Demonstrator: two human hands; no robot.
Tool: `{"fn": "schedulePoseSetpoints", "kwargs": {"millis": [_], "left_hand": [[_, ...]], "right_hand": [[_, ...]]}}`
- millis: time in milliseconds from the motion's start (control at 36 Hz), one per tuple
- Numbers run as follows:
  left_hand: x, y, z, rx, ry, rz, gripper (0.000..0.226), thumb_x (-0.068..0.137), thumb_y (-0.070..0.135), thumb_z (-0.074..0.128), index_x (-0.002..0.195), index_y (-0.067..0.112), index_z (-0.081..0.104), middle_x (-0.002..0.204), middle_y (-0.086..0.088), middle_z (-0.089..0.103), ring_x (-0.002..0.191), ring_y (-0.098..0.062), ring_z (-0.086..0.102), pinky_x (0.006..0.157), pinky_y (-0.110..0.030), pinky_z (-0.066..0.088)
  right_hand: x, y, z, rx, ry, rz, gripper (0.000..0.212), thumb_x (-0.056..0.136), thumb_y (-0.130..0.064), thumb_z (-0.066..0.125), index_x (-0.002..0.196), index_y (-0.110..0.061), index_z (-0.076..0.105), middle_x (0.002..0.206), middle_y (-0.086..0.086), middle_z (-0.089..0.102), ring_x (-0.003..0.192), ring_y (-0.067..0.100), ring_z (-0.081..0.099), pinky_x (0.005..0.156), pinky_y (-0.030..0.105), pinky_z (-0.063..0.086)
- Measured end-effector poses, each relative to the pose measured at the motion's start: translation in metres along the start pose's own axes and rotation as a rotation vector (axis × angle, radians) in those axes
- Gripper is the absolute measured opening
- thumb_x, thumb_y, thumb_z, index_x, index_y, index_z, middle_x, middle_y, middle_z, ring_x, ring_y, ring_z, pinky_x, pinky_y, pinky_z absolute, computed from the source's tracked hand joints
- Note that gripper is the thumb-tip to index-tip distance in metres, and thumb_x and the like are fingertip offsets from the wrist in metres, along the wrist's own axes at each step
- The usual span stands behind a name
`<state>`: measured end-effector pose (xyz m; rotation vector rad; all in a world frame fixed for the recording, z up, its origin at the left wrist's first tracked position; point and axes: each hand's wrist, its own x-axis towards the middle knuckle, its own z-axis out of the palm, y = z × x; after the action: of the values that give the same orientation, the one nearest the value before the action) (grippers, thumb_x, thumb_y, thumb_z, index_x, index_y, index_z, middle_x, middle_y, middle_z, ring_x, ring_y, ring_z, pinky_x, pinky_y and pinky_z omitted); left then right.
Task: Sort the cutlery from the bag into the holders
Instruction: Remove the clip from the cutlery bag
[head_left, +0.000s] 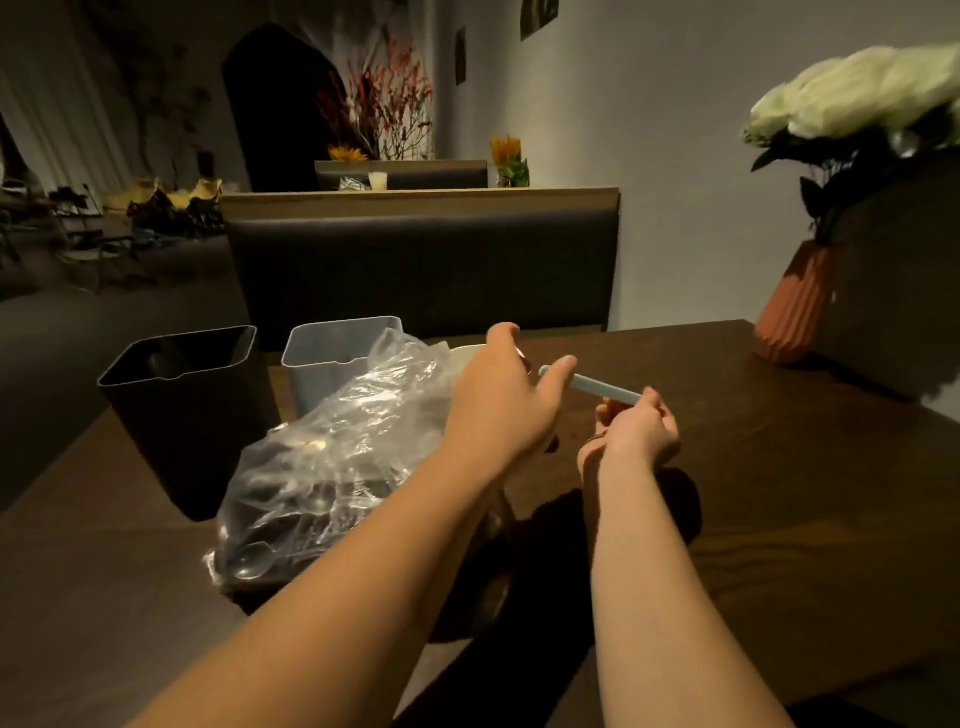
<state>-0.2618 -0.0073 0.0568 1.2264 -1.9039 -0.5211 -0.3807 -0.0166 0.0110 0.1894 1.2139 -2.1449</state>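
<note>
Cutlery (254, 558), glossy and translucent, lies heaped in a crinkled clear plastic bag (337, 452) on the dark wood-grain table (779, 467). Behind it stand 2 smooth, squarish tubs: a black holder (182, 415) and a grey holder (322, 364). The right hand (641, 431) pinches a slim, matte pale-teal utensil handle (597, 385) above the table. The left hand (498, 400) lays its thumb against the handle's other end; I cannot tell how its other fingers lie.

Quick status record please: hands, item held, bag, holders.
right hand: pinches a pale blue utensil
left hand: thumb at the utensil's far end; grip unclear
bag: clear plastic, cutlery inside, lying on the table
holders: black holder and grey holder upright beside the bag; pale holder mostly hidden behind left hand
</note>
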Motion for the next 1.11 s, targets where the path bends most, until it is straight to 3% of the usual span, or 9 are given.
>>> {"fn": "schedulePoseSetpoints", "kwargs": {"millis": [111, 194, 278, 417, 583, 694, 944, 1028, 1111], "left_hand": [[0.009, 0.002, 0.017, 0.093, 0.009, 0.042, 0.025, 0.1, 0.037, 0.056, 0.107, 0.017, 0.069, 0.087, 0.007, 0.063, 0.071, -0.004, 0.055, 0.065, -0.011, 0.044], [0.006, -0.002, 0.029, 0.085, 0.043, 0.054, 0.022, 0.099, 0.031, 0.06, 0.117, 0.019, 0.058, 0.092, 0.006, 0.064, 0.08, -0.005, 0.059, 0.06, -0.008, 0.037], [-0.005, -0.004, 0.043, 0.015, -0.078, 0.065, 0.051, 0.095, 0.031, 0.066, 0.138, 0.022, 0.04, 0.104, 0.005, 0.065, 0.093, -0.008, 0.062, 0.08, -0.017, 0.051], [-0.013, -0.013, 0.066, -0.144, 0.03, -0.172, 0.03, 0.092, 0.019, 0.07, 0.11, 0.028, 0.048, 0.092, 0.008, 0.062, 0.086, -0.008, 0.061, 0.075, -0.024, 0.048], [-0.017, -0.027, 0.084, -0.299, 0.166, -0.378, 0.013, 0.096, 0.015, 0.059, 0.098, 0.022, 0.048, 0.09, 0.005, 0.062, 0.074, -0.003, 0.056, 0.057, -0.017, 0.037], [-0.021, -0.038, 0.089, -0.345, 0.064, -0.397, 0.01, 0.096, 0.023, 0.058, 0.096, 0.022, 0.048, 0.09, 0.004, 0.063, 0.081, -0.011, 0.063, 0.071, -0.033, 0.055], [-0.046, -0.049, 0.067, -0.076, -0.159, -0.18, 0.028, 0.089, 0.026, 0.061, 0.106, 0.035, 0.041, 0.109, 0.012, 0.053, 0.106, -0.011, 0.056, 0.097, -0.034, 0.049], [-0.059, -0.039, 0.042, -0.129, -0.278, -0.121, 0.03, 0.094, 0.027, 0.057, 0.119, 0.033, 0.043, 0.112, 0.014, 0.049, 0.108, -0.006, 0.053, 0.102, -0.029, 0.043], [-0.074, -0.024, 0.01, -0.143, -0.256, 0.137, 0.028, 0.096, 0.028, 0.06, 0.121, 0.033, 0.05, 0.111, 0.017, 0.053, 0.099, 0.002, 0.054, 0.096, -0.027, 0.05]], "right_hand": [[0.006, -0.002, 0.002, 0.015, 0.0, -0.076, 0.018, 0.103, -0.03, 0.053, 0.116, -0.023, 0.062, 0.115, 0.003, 0.06, 0.097, 0.017, 0.066, 0.067, 0.022, 0.054], [0.009, -0.001, 0.0, 0.046, 0.026, -0.092, 0.023, 0.103, -0.029, 0.051, 0.123, -0.023, 0.061, 0.121, 0.002, 0.059, 0.106, 0.019, 0.063, 0.073, 0.024, 0.055], [0.019, -0.003, -0.004, 0.039, 0.07, -0.046, 0.028, 0.103, -0.023, 0.052, 0.13, -0.019, 0.058, 0.128, 0.006, 0.058, 0.112, 0.021, 0.062, 0.079, 0.027, 0.057], [0.024, 0.004, -0.006, 0.055, -0.011, 0.054, 0.035, 0.102, -0.027, 0.055, 0.136, -0.022, 0.049, 0.12, 0.005, 0.065, 0.102, 0.016, 0.066, 0.084, 0.033, 0.055], [0.01, 0.018, 0.003, -0.424, -0.414, -0.124, 0.04, 0.098, -0.02, 0.061, 0.137, -0.018, 0.052, 0.114, -0.001, 0.066, 0.082, 0.014, 0.069, 0.064, 0.024, 0.056], [0.017, 0.026, 0.002, -0.693, -0.516, -0.276, 0.051, 0.094, -0.005, 0.063, 0.14, -0.025, 0.052, 0.122, -0.004, 0.056, 0.083, 0.015, 0.069, 0.065, 0.023, 0.058], [0.045, 0.043, -0.004, -1.642, -0.031, -0.582, 0.036, 0.091, -0.02, 0.068, 0.127, -0.022, 0.064, 0.125, 0.005, 0.061, 0.124, 0.028, 0.046, 0.103, 0.046, 0.039], [0.038, 0.04, -0.003, -1.569, -0.066, -0.686, 0.037, 0.091, -0.026, 0.068, 0.128, -0.025, 0.062, 0.127, 0.004, 0.057, 0.125, 0.027, 0.044, 0.105, 0.045, 0.035], [0.02, 0.031, 0.004, -1.171, -0.253, -0.843, 0.018, 0.095, -0.022, 0.063, 0.112, -0.028, 0.064, 0.114, -0.003, 0.059, 0.114, 0.019, 0.052, 0.093, 0.033, 0.043]]}}
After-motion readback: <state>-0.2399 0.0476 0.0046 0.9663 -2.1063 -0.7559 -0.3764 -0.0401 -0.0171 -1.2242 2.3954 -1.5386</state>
